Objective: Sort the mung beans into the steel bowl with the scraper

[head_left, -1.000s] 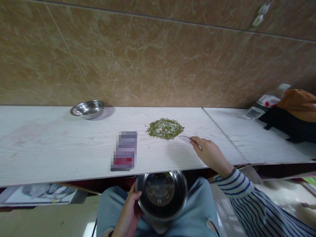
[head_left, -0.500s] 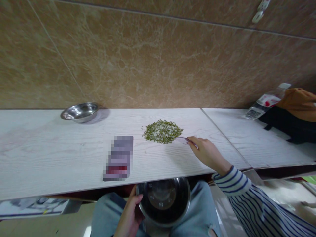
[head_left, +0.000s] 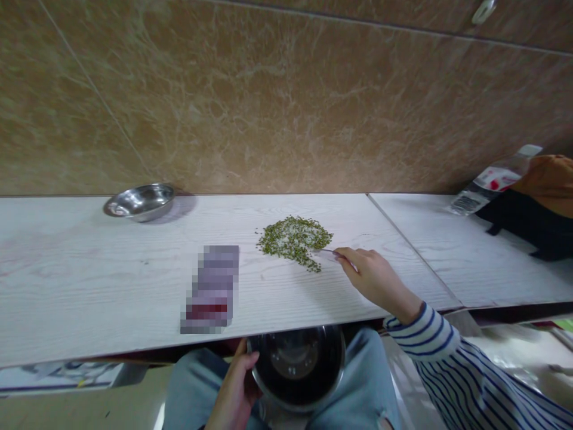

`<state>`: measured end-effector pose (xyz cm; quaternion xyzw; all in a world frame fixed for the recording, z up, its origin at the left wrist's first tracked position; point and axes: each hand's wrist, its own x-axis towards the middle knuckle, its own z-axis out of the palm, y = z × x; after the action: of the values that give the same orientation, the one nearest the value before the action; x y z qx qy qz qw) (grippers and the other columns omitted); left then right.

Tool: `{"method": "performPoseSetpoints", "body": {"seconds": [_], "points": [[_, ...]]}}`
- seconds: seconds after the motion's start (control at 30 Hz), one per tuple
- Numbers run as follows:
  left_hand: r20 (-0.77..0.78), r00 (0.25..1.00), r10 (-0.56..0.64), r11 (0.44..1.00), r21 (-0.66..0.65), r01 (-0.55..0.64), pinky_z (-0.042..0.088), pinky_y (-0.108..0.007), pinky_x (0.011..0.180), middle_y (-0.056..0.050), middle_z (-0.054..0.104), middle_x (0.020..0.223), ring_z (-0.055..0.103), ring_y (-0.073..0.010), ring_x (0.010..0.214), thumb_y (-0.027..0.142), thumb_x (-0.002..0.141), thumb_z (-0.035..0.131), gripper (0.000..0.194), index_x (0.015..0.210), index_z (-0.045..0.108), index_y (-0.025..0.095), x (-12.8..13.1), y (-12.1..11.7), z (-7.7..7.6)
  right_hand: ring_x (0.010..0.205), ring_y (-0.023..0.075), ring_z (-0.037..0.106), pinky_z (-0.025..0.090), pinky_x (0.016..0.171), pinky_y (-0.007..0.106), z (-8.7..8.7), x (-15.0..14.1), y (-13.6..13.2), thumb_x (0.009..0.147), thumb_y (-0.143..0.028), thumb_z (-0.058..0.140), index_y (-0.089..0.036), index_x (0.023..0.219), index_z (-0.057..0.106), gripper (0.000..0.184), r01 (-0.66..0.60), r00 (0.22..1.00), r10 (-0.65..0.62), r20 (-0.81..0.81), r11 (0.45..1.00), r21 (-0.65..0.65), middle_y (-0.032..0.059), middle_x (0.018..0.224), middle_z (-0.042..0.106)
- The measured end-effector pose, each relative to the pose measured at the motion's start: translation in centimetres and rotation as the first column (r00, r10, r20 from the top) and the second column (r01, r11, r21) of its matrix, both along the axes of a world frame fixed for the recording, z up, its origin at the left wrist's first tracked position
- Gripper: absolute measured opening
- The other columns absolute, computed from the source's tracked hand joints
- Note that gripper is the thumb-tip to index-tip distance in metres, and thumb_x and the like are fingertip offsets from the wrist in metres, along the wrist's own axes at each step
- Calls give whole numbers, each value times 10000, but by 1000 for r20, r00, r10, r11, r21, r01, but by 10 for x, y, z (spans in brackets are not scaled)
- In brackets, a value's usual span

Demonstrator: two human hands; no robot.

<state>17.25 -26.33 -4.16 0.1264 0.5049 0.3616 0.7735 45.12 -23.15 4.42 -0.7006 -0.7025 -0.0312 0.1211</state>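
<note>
My right hand point(head_left: 373, 276) pinches a small clear spoon point(head_left: 326, 253) whose tip touches the right edge of a pile of green and white grains point(head_left: 293, 237) on the white table point(head_left: 111, 280). A few grains trail out toward the spoon. My left hand point(head_left: 233, 389) grips the rim of a steel bowl point(head_left: 296, 365) resting on my lap, just under the table's front edge.
A second steel bowl point(head_left: 139, 200) stands at the back left by the tiled wall. A blurred flat rectangular thing point(head_left: 210, 288) lies near the front edge. At far right are a plastic bottle point(head_left: 492, 179) and a dark bag with an orange cloth point(head_left: 537, 206).
My right hand has moved the spoon left into the pile's edge and dragged a few grains toward the front. The bowl on my lap sits slightly lower in view.
</note>
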Motion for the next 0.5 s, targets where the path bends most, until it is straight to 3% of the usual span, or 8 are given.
{"method": "performPoseSetpoints", "body": {"seconds": [0.5], "points": [[33, 999, -15, 1000, 10, 14, 473, -319, 808, -7, 702, 1078, 583, -231, 1063, 270, 689, 586, 598, 1275, 471, 274, 4, -3, -2, 788, 162, 627, 433, 752, 294, -1, 2, -25, 929, -271, 349, -205, 1099, 582, 295, 12, 999, -12, 37, 1000, -15, 56, 847, 684]]}}
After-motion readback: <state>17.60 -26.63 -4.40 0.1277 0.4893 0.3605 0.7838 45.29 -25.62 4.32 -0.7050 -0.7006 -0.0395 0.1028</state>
